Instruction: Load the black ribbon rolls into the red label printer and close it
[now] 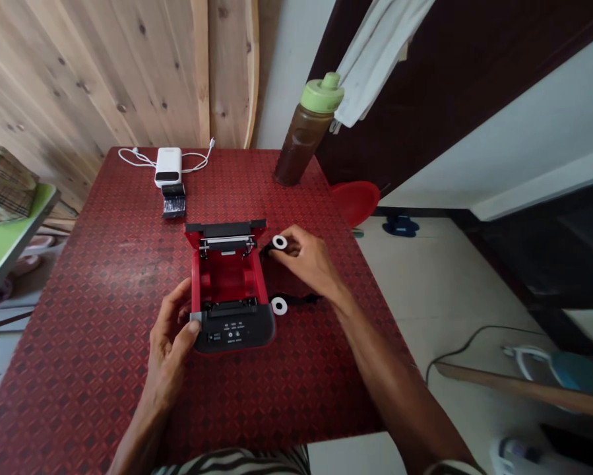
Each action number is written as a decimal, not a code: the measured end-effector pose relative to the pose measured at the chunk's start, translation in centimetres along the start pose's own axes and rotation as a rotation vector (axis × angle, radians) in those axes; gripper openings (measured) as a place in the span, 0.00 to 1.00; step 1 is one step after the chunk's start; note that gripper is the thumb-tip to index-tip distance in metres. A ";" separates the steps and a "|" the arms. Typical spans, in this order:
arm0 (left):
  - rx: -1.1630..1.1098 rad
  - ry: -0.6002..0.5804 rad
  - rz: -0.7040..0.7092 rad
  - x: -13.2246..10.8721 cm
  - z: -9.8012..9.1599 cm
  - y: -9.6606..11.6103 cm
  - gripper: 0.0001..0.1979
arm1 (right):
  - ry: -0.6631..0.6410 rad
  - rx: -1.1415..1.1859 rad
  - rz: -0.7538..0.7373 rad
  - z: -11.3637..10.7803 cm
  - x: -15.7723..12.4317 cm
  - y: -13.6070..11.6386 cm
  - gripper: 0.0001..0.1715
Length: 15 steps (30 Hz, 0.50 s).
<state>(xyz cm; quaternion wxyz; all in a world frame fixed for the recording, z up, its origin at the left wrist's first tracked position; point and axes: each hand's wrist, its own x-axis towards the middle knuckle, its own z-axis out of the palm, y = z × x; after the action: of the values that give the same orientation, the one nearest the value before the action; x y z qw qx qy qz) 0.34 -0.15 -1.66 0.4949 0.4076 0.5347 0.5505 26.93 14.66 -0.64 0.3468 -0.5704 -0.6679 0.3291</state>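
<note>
The left hand's fingers [175, 316] grip the near corner of an open red-and-black plastic printer [229, 284], while the right hand's fingers [296, 241] pinch a white-cored black ribbon roll [279, 243] beside it. A matching roll [279, 305] lies just below those fingers on the red patterned worktop [78, 369].

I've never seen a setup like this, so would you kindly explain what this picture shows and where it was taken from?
This picture comes from a camera worn on a person's head, looking forward and down, so the two bare arms are the wearer's own. The left hand grips the front corner of what looks like an open red printer. The right hand holds a white spool of black ribbon, and a second spool lies on the red patterned table. Farther back stand a white power bank and a brown bottle with a green cap.
</note>
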 end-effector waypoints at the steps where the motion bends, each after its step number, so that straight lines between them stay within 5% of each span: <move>1: 0.002 -0.004 0.004 0.0 0.0 0.0 0.30 | -0.030 -0.014 0.000 0.4 -0.1 0.0 0.09; 6: 0.003 -0.015 0.010 0.1 0.0 -0.1 0.29 | -0.100 -0.076 0.005 1.0 -0.4 0.4 0.08; 10: -0.010 -0.026 0.004 0.1 -0.1 -0.1 0.28 | -0.125 -0.123 0.014 -0.9 -1.3 0.7 0.20; 15: -0.004 -0.017 -0.006 0.0 -0.1 -0.2 0.28 | -0.259 -0.180 0.001 -3.7 -4.2 0.4 0.10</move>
<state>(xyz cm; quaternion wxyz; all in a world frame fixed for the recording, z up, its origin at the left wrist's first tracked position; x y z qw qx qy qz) 0.25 -0.13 -1.88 0.5020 0.4097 0.5306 0.5465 30.69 10.71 0.60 0.2053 -0.5523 -0.7336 0.3387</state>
